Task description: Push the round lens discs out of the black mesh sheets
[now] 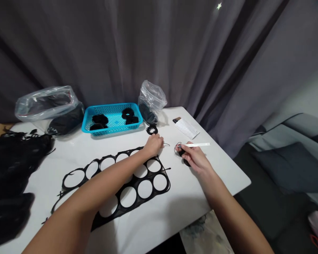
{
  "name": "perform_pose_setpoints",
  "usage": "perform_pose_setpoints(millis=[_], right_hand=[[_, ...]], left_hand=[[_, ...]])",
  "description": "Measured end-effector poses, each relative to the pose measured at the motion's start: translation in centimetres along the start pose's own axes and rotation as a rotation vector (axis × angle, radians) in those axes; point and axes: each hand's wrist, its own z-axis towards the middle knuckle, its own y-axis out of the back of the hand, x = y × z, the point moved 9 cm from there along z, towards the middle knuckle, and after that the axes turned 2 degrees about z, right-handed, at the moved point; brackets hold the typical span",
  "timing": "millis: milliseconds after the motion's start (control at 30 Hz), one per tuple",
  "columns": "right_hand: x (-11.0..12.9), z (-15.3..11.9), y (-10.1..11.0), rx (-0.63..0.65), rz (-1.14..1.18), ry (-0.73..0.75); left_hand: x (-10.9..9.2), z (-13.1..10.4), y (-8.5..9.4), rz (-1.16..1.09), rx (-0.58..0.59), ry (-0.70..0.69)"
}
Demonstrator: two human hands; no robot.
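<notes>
My left hand (pixel 153 144) is closed above the upper right corner of a black sheet with round holes (pixel 145 189), and a short dark strand shows beside its fingers. What it pinches is too small to name. In my right hand (pixel 194 155) is a slim white tool (pixel 198 144), pointing right, together with black rings (pixel 187 162) under the fingers. A thin dark strand loops out at the fingertips. Just behind my left hand, a small stack of black rings (pixel 152 130) lies on the white table (pixel 185 197).
A blue basket (pixel 113 132) holds black ring bundles. Clear plastic bags with black contents stand left (pixel 66 120) and right (pixel 148 109) of it. A black pile (pixel 10 169) covers the table's left side. White paper (pixel 187 128) overlaps a phone (pixel 176 120) at the back right.
</notes>
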Motion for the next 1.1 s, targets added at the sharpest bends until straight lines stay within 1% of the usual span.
perform_pose_setpoints(millis=[100,167,233,367,500,567,633,700,833,933,1000,1033,1067,1100], right_hand=[[0.1,-0.2,0.2,-0.004,0.031,0.000],[-0.1,-0.4,0.2,-0.012,0.091,-0.014],[-0.9,-0.6,0.1,-0.028,0.238,-0.088],[-2.6,-1.9,-0.5,-0.074,0.576,-0.256],[-3.3,-3.7,-1.3,-0.056,0.851,-0.282],[-3.7,-4.6,-1.5,-0.064,0.868,-0.278],[-4.2,-5.4,-2.1,-0.056,0.847,-0.284],[-4.6,-6.1,-3.0,-0.025,0.828,-0.287],[-5.3,-6.9,-5.0,0.024,0.807,-0.285],[-5.2,-7.2,-5.7,0.065,0.808,-0.271],[-4.7,-7.3,-5.3,0.087,0.812,-0.239],[-4.4,-7.4,-4.8,0.088,0.802,-0.213],[-4.1,-7.5,-4.2,0.082,0.773,-0.177],[-3.7,-7.6,-3.5,0.076,0.714,-0.130]], left_hand=[[-0.5,0.1,-0.1,0.000,0.008,-0.014],[-0.9,-0.1,0.0,-0.016,0.017,-0.033],[-1.1,-0.4,0.2,-0.052,0.022,-0.039],[-0.7,-0.6,0.6,-0.175,0.002,-0.001],[-0.8,-0.8,1.5,-0.334,-0.060,0.038],[-1.1,-1.4,2.5,-0.423,-0.111,0.056],[-1.9,-2.6,3.7,-0.494,-0.159,0.052],[-3.1,-4.0,4.8,-0.536,-0.183,0.020],[-5.7,-7.1,6.7,-0.551,-0.196,-0.058],[-7.2,-9.5,7.7,-0.531,-0.190,-0.139],[-8.0,-11.7,8.1,-0.517,-0.208,-0.224],[-8.4,-13.2,8.3,-0.495,-0.254,-0.286],[-8.2,-14.6,8.2,-0.476,-0.291,-0.294],[-7.9,-16.0,7.4,-0.443,-0.287,-0.269]])
